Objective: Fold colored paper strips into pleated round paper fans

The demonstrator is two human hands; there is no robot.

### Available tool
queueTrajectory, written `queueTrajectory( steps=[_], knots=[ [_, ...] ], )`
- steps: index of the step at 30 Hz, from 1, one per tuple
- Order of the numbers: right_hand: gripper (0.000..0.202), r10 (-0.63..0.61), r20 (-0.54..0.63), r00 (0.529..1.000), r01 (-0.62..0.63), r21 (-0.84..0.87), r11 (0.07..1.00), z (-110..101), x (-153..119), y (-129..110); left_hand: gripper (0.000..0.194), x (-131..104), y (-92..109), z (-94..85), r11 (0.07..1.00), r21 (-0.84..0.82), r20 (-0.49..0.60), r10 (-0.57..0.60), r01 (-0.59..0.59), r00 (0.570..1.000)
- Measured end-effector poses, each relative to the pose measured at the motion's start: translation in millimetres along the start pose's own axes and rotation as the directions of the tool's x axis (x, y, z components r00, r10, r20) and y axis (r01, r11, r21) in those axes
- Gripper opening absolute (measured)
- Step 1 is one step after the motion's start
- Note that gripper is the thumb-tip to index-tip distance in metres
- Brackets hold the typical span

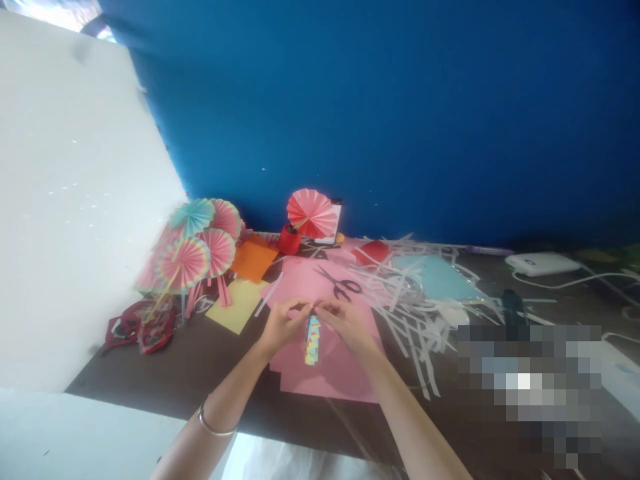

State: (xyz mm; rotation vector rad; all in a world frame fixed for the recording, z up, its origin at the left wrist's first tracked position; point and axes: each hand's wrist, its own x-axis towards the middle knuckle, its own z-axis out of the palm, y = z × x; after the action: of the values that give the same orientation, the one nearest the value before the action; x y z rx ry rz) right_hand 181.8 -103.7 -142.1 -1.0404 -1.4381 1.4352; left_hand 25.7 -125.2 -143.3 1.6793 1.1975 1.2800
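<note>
A blue wall (390,120) fills the upper frame behind our dark desk (190,373). At centre, our left hand (286,324) and right hand (346,321) nearly touch, fingertips pinched at the upper end of a folded strip (312,343) over pink sheets (330,385); which hand grips it, we cannot tell. We judge a light, even pinch best, keeping the folds square. White scraps (415,341) litter the desk at right; fans (184,263) stand at left by a white wall (75,133).

1. a craft corner; home or workshop, cannot tell.
2. a counter (175,373) stands against a blue wall (380,120).
3. on it are scissors (337,282), white strips (380,287), pink sheets (300,280) and pleated fans (193,259).
4. folded paper (312,341), in several colours, is being handled.
</note>
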Motion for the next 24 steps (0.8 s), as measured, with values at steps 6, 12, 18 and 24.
queueTrajectory(
  steps=[6,12,18,24],
  knots=[
    [0.020,-0.004,0.036,0.999,0.000,0.115,0.993,1.2,-2.4,-4.0,0.023,0.2,3.4,0.3,0.999,-0.011,-0.005,0.030,-0.030,1.000],
    [0.024,-0.041,0.030,0.999,0.036,0.166,0.986,-1.2,-3.5,-5.6,0.025,-0.2,3.1,0.3,0.989,-0.136,-0.003,-0.065,0.064,0.998],
    [0.023,-0.073,0.034,0.997,0.069,0.111,0.991,-3.2,0.8,-0.5,0.028,-1.3,7.4,-2.1,0.980,-0.174,0.079,-0.086,0.098,0.993],
    [0.025,-0.063,0.077,0.995,0.056,0.091,0.994,-2.2,2.1,3.5,0.029,-0.8,5.5,-1.2,0.973,-0.206,0.097,-0.087,0.105,0.992]
  ],
)
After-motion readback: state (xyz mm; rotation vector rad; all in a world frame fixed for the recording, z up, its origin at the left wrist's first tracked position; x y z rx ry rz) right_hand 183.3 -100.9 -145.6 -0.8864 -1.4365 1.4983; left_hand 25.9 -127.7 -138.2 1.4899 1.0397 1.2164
